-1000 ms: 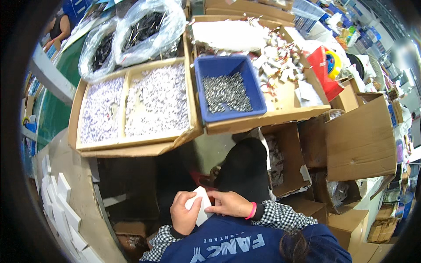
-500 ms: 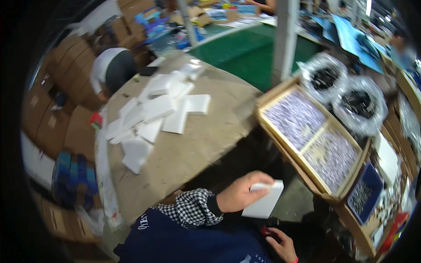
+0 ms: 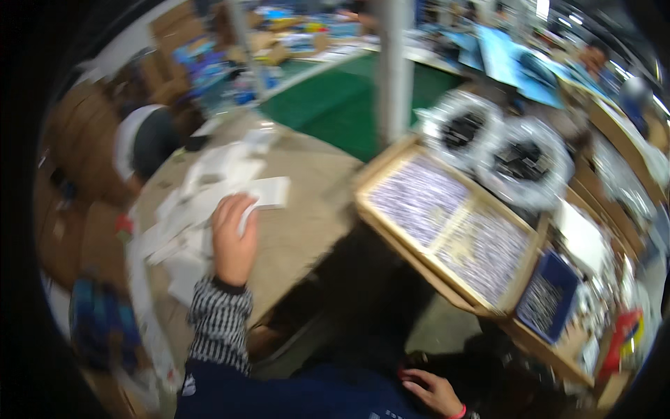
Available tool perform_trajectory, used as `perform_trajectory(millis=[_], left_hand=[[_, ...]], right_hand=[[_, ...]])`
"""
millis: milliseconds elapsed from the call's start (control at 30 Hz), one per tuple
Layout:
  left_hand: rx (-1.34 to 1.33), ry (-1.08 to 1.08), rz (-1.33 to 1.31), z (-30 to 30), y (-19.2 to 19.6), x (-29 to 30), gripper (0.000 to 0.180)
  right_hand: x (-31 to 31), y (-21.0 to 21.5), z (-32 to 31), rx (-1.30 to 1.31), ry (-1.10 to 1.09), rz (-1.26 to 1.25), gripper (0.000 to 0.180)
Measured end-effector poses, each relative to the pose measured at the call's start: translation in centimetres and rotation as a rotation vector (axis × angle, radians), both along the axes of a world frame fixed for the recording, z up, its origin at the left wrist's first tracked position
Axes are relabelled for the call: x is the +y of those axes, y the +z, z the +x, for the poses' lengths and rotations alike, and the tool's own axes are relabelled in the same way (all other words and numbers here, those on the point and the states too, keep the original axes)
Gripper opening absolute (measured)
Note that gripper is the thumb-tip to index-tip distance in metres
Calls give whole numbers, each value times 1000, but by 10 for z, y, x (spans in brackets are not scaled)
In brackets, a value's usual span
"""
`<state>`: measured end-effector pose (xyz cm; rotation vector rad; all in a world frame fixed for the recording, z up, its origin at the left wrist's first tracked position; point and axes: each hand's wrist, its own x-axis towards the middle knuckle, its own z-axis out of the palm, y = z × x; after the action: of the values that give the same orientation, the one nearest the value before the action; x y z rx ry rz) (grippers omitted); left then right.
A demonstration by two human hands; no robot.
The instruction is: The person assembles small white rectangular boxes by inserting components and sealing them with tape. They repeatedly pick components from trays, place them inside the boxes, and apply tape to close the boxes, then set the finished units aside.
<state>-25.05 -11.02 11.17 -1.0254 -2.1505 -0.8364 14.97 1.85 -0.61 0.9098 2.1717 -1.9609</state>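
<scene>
My left hand (image 3: 234, 237) reaches out over a pile of white flat packets (image 3: 202, 209) on the beige table (image 3: 307, 230) at my left. Its fingers curl over the edge of one white packet (image 3: 271, 191), which lies at the top of the pile. The picture is blurred, so the grip is not sharp. My right hand (image 3: 433, 390), with a pink wristband, rests low by my lap with fingers apart, holding nothing.
A wooden tray (image 3: 391, 230) with two compartments of small pale pieces stands to the right. Beyond it are two clear bags of dark parts (image 3: 523, 164) and a blue bin (image 3: 548, 300). A grey pole (image 3: 394, 63) rises behind. Another person (image 3: 150, 140) sits far left by cardboard boxes.
My view has swung left. My left hand has carried the white packet from near my lap up onto the pile on the table. My right hand has dropped to my lap.
</scene>
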Motion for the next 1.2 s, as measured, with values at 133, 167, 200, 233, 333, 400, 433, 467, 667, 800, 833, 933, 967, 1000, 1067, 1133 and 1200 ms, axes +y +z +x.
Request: perform_trajectory(millis=[133,167,200,233,333,400,433,467,667,800,833,933,967,1000,1067,1133,1200], left_hand=[[-160,-448,80,87,-35,56,18],[-199,-545,88,111,-39,66,19],[-209,-704,101,130,-41,76,20],[-217,-851,108,146,-42,84,20],[-540,-1143,3,190,-47,97,19],[-720,-1363,-47,202,-53,106,17],[-789,-1465,-68,207,-57,108,16],[-820,-1506,-112,210,-59,107,17],[-889,-1388,-115,207,-67,94,12],[-955,-1227,-147,199,-70,90,12],[-962,-1211,-151,198,-70,90,12],[-970,-1187,-140,195,-73,90,12],[-973,-1183,-133,196,-74,91,12],[-969,-1206,-158,195,-75,91,12],[-958,-1251,-212,194,-76,93,17],[-968,-1243,-218,194,-78,96,16],[-954,-1248,-183,195,-78,98,14]], right_hand=[[27,34,18,207,249,241,23],[36,49,25,277,258,246,21],[46,66,32,319,267,250,23],[57,82,37,370,288,253,26],[90,130,57,320,185,406,17],[122,150,56,257,42,647,17],[143,157,58,194,-38,793,17],[167,163,59,177,-109,976,17],[297,175,63,-215,-18,1381,64],[339,167,51,-419,160,1334,91],[344,167,48,-478,183,1301,93],[349,172,45,-472,198,1277,92],[347,175,47,-454,173,1267,93],[343,181,49,-453,145,1251,94],[331,194,54,-433,59,1286,94],[311,210,57,-343,-58,1493,96],[279,228,66,-277,-152,1610,97]])
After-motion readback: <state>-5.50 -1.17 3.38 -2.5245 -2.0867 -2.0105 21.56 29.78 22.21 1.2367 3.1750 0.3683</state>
